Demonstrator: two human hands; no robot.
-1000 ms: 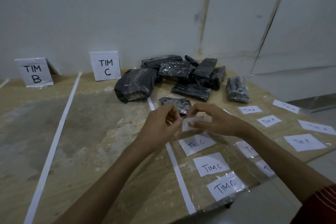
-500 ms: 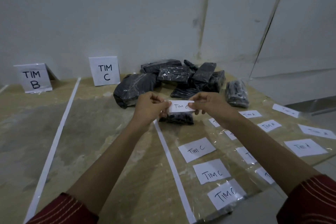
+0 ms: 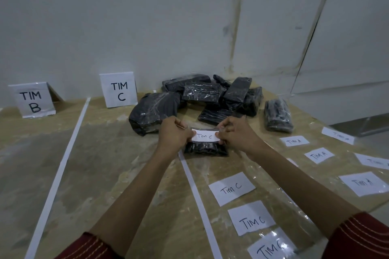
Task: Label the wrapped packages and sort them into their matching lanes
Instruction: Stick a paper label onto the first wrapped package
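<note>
A small white "TIM C" label (image 3: 205, 136) is stretched between my two hands, just above a small black wrapped package (image 3: 205, 148) that lies on the table by the white lane line (image 3: 197, 195). My left hand (image 3: 173, 133) pinches the label's left end and my right hand (image 3: 235, 133) pinches its right end. Whether the label touches the package I cannot tell. Behind it lies a pile of several black wrapped packages (image 3: 210, 94), with a large one (image 3: 152, 112) at the left and a single one (image 3: 277, 114) off to the right.
Standing signs "TIM C" (image 3: 119, 90) and "TIM B" (image 3: 32, 100) mark lanes at the back wall. Another white line (image 3: 61, 170) divides the lanes at the left. Loose "TIM C" labels (image 3: 232, 188) and "TIM A" labels (image 3: 319, 155) lie under clear film at the right, near the table edge.
Both hands carried the "TIM C" label away from the label sheet, forward and down onto the small package. The pinch on each end is unchanged.
</note>
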